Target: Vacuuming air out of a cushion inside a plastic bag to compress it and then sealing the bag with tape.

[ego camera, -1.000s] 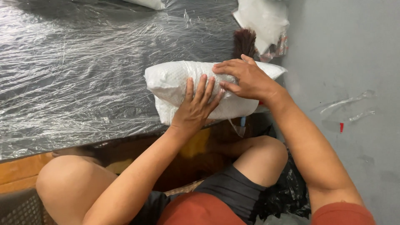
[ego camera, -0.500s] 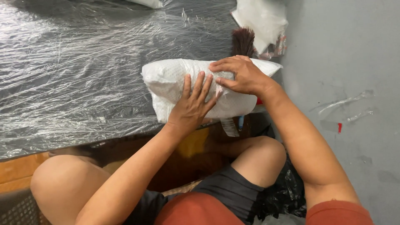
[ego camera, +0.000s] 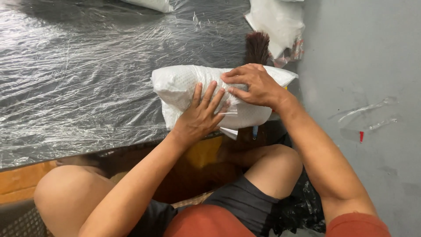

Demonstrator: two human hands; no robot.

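A plump white woven sack [ego camera: 180, 85] lies at the near edge of a low table [ego camera: 79, 79] covered in clear plastic film. My left hand [ego camera: 201, 115] lies flat on the sack's near side, fingers spread and pointing away from me. My right hand [ego camera: 253, 84] rests on top of the sack at its right end, fingers curled over the fold. A strip of clear tape [ego camera: 230, 131] hangs from the sack's underside below my left hand.
A dark bristle brush [ego camera: 257, 47] sticks up behind the sack. Another white bag [ego camera: 276, 19] lies at the table's far right corner. Grey floor [ego camera: 364, 66] to the right holds bits of clear tape and a red scrap [ego camera: 361, 136]. My bare knees are below the table edge.
The sack and both hands shifted slightly toward me and right. The hanging tape strip under the sack has drawn up closer to the sack.
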